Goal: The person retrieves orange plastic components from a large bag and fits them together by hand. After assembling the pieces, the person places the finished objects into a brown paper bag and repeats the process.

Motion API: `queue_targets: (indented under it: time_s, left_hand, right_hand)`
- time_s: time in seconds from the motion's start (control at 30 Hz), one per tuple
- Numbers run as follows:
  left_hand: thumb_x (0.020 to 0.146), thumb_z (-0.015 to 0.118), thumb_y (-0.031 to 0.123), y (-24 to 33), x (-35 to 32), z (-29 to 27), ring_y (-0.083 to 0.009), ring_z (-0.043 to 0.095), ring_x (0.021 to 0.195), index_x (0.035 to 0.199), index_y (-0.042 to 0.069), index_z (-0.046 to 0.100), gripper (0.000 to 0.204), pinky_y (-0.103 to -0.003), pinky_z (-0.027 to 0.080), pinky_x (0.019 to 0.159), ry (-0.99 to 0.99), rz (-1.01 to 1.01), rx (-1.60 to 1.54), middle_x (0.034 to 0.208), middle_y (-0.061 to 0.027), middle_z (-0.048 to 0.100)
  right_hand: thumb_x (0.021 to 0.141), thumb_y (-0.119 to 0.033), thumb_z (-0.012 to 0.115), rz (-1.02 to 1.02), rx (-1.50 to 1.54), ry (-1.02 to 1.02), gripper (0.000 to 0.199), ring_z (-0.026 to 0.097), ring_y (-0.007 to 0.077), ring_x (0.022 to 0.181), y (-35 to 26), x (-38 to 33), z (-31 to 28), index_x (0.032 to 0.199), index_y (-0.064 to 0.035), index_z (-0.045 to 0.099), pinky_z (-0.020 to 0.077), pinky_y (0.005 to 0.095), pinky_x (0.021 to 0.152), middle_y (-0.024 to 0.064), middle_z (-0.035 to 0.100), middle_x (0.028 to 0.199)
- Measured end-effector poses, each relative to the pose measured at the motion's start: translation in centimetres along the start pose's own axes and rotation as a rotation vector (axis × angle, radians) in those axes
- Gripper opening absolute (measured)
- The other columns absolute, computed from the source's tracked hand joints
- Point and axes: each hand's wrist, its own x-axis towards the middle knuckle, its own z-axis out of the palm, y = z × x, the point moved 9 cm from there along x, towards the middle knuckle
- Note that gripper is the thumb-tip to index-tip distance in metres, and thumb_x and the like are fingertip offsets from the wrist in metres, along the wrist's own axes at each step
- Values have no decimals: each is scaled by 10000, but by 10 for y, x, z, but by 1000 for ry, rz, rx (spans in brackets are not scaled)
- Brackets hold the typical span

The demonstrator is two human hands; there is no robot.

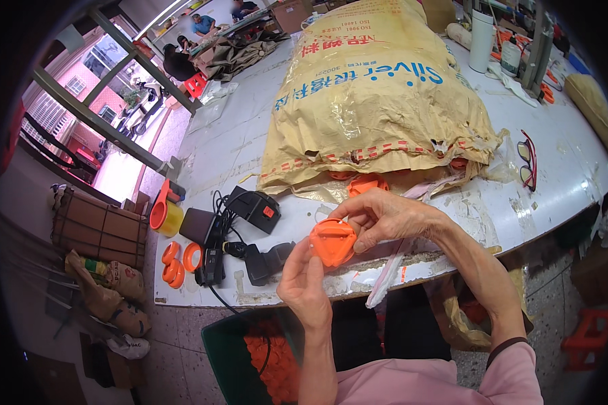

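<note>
Large tan sack (378, 125) lying on a pale, scuffed and tape-marked table (216, 145), its ragged near end open, with orange pieces (367, 183) showing at the mouth. To the right of the sack, a pair of red-framed glasses (528, 162); beyond its far right corner, a white bottle (480, 42). To the left of its near end, a yellow cup (167, 217) with an orange rim, a tangle of black adapters and cables, and some orange rings (173, 264) near the table's edge. Below the sack's near end, down past the table edge, a green bin (217, 344) heaped with orange pieces. Well to the left of the sack, a large opening onto a bright street with a parked scooter (144, 111), and cartons (101, 229) stacked beneath; beyond its far left side, seated people at another table. Just in front of the sack's mouth, raised above the table edge, a rounded triangular orange part (333, 243) between two hands: at its right side, the right hand (393, 217), pinching with thumb and curled fingers; at its left edge, the left hand (305, 287), half curled, gripping lightly with thumb and fingertips.
</note>
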Motion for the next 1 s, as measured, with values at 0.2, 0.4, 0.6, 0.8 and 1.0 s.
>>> queue_targets:
  time_s: [0.2,0.4,0.6,0.8,1.0]
  left_hand:
    - [872,514,-39,-3,1,-2,-142,607,836,1186,-94,504,319,-275,533,753,3,-9,-20,933,-98,598]
    - [872,510,-43,-2,1,-2,-136,615,801,1187,-92,502,319,-265,552,682,3,-17,-15,921,-94,600]
    - [871,506,-44,2,2,3,-138,617,795,1185,-90,504,317,-264,557,661,0,-44,-15,923,-99,603]
    - [873,508,-38,1,-1,2,-155,618,848,1183,-91,505,314,-285,548,752,0,-22,-6,961,-114,605]
    - [874,506,-35,1,-8,-3,-170,613,897,1178,-89,509,310,-314,535,803,14,-51,-64,996,-122,601]
  right_hand:
    - [669,-15,690,-35,10,31,578,503,50,619,-2,0,-1,1212,38,503,390,206,551,-6,561,674]
    - [699,51,711,-6,8,31,592,477,26,619,-6,-1,-1,1248,10,493,412,191,578,-35,502,684]
    - [698,28,719,6,36,55,597,467,26,610,-10,-4,-2,1252,5,494,397,195,570,-36,510,673]
    - [695,42,715,-43,-1,2,593,480,29,618,-13,-5,3,1246,5,497,411,197,573,-31,522,680]
    - [700,50,705,-40,21,-29,568,543,51,670,-14,-9,7,1231,1,511,448,203,610,11,589,731]
